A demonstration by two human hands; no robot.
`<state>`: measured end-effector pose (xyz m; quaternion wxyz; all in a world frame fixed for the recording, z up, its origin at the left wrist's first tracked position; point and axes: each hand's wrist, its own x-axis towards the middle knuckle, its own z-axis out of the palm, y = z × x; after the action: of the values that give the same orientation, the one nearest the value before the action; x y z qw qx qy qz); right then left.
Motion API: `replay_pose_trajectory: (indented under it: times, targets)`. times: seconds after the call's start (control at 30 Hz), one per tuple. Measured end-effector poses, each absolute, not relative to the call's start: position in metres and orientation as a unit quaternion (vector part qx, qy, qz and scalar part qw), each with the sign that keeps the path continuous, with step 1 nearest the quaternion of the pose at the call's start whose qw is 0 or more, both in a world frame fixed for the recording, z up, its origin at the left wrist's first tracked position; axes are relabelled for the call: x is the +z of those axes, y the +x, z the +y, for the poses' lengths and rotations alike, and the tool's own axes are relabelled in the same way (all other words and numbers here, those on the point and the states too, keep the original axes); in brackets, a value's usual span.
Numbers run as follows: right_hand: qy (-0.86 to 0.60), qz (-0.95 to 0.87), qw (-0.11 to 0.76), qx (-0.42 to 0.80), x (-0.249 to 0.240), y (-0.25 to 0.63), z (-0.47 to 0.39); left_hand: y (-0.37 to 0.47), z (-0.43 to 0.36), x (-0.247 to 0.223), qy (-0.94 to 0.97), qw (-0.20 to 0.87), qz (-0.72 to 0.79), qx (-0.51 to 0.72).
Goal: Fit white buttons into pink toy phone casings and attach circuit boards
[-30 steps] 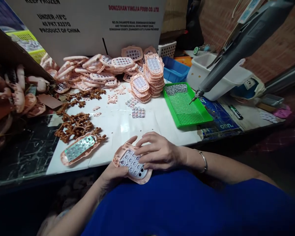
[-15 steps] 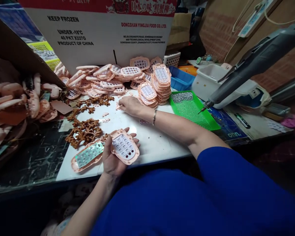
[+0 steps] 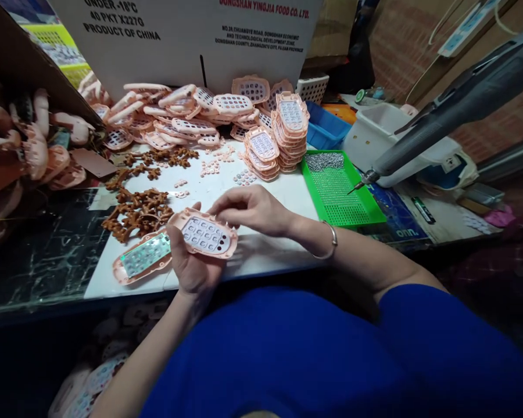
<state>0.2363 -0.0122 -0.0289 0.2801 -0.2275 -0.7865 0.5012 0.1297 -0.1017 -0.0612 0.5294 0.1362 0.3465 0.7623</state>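
Note:
In my left hand (image 3: 197,274) lies a pink toy-phone shell half (image 3: 206,234) with a white button pad set in it. The thumb presses on its near edge and the fingers are underneath. My right hand (image 3: 258,210) is at the shell's upper right edge with thumb and fingers pinched together. Whatever is between those fingertips is too small or hidden to make out. Left of the shell, partly behind my left hand, rests another pink half with a green circuit board (image 3: 146,255). Small pale pink parts (image 3: 210,168) and round whitish pieces (image 3: 244,177) are scattered beyond my right hand.
Brown branching plastic parts (image 3: 137,212) are heaped on the left. Pink shells (image 3: 187,125) pile up at the back, beside neat stacks (image 3: 291,130). A green tray (image 3: 340,191) holds small metal screws (image 3: 325,161). Over it hangs an electric screwdriver (image 3: 418,136).
My right hand has come back from the small pink parts to the shell in my left hand. The shell has turned to lie more sideways. The camera view has tipped downward.

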Motion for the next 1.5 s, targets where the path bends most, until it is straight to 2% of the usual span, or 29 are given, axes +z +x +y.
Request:
replay_pose_trajectory:
  times: [0.07,0.23,0.47,0.73,0.97,1.07,1.17,1.33,1.5]
  targets:
    - [-0.227,-0.826,0.295,0.422,-0.034,0.250,-0.033,0.135,-0.101,-0.060,0.154,0.505,0.339,0.778]
    - [-0.220,-0.909,0.268,0.231,-0.052,0.268,-0.055,0.149,-0.099,-0.058,0.162,0.515,0.343,0.769]
    - [-0.192,-0.929,0.315,-0.029,-0.060,0.280,-0.056,0.159,-0.097,-0.048,0.167,0.517,0.356,0.760]
    - [-0.044,-0.934,0.327,-0.137,-0.064,0.297,-0.041,0.152,-0.092,-0.059,0.130,0.563,0.385,0.720]
    - [-0.038,-0.909,0.350,-0.224,-0.058,0.294,-0.032,0.150,-0.081,-0.054,0.104,0.607,0.353,0.704]
    - [-0.087,-0.894,0.347,-0.270,-0.041,0.299,-0.010,0.150,-0.078,-0.049,0.083,0.637,0.318,0.698]
    - [-0.232,-0.872,0.311,-0.297,-0.018,0.310,0.030,0.149,-0.077,-0.053,0.059,0.654,0.328,0.679]
    - [-0.487,-0.806,0.255,-0.219,0.008,0.326,0.100,0.146,-0.079,-0.061,0.064,0.652,0.338,0.676]
    - [-0.544,-0.798,0.196,-0.173,0.008,0.328,0.123,0.144,-0.077,-0.060,0.054,0.656,0.345,0.669]
